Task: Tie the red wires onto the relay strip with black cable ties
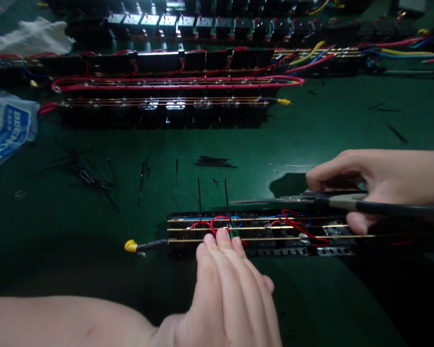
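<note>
A long black strip assembly (260, 239) with brass rods and red and blue wires lies across the green table. My left hand (231, 284) rests on its near side, fingers stretched out and fingertips on the rods and wires. Two black cable tie tails (199, 195) stick up from the strip's far edge. In my right hand (369, 180) is a pair of long-nosed pliers (332, 200), its thin jaws pointing left. Their tip is close beside the right-hand tail; I cannot tell whether it touches. A yellow-capped lead (130, 246) projects from the strip's left end.
Loose black cable ties (87, 171) lie at the left, with a small bundle (215, 161) farther right. Similar wired strips (177, 103) run across the back, with a red cable loop (181, 86) on one. A printed plastic bag (9, 127) and white cloth (31, 37) sit at left.
</note>
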A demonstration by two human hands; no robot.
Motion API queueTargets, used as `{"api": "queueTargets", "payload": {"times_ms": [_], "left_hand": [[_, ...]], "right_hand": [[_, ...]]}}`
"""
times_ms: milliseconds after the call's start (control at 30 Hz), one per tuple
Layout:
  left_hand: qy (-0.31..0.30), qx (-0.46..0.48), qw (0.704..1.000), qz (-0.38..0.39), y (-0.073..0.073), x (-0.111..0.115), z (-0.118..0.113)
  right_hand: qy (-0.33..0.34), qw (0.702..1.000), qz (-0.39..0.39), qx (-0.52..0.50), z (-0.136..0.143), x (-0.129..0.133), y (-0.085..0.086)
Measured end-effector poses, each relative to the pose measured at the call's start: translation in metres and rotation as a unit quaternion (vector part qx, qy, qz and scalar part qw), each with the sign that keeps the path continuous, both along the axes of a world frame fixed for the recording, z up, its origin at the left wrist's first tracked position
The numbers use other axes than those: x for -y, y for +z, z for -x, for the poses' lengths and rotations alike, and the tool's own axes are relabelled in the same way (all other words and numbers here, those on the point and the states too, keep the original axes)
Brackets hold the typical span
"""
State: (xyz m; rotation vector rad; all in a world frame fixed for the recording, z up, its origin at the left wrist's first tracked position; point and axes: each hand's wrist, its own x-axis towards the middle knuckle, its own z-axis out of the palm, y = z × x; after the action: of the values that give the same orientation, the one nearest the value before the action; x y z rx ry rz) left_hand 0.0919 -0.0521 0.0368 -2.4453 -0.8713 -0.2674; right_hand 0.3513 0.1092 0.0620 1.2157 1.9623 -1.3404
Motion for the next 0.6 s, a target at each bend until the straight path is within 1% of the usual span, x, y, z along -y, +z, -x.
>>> {"api": "queueTargets", "payload": {"times_ms": [100, 300, 467, 600], "left_hand": [[-0.012, -0.019, 1.000, -0.006, 0.0010, -0.0017, 0.0009], [-0.002, -0.022, 1.000, -0.008, 0.0006, -0.0016, 0.0001], [0.014, -0.017, 1.000, 0.003, 0.0009, 0.0001, -0.0004], [0.001, -0.019, 1.000, 0.011, 0.0024, -0.0005, 0.0012]], "right_hand": [[0.004, 1.000, 0.011, 0.003, 0.0010, 0.0030, -0.0034], [-0.003, 1.000, 0.017, 0.009, 0.0024, 0.0053, -0.0087], [-0.004, 1.000, 0.026, 0.011, 0.0058, 0.0053, -0.0094], [-0.015, 0.999, 0.031, 0.008, 0.0085, 0.0058, -0.0090]]}}
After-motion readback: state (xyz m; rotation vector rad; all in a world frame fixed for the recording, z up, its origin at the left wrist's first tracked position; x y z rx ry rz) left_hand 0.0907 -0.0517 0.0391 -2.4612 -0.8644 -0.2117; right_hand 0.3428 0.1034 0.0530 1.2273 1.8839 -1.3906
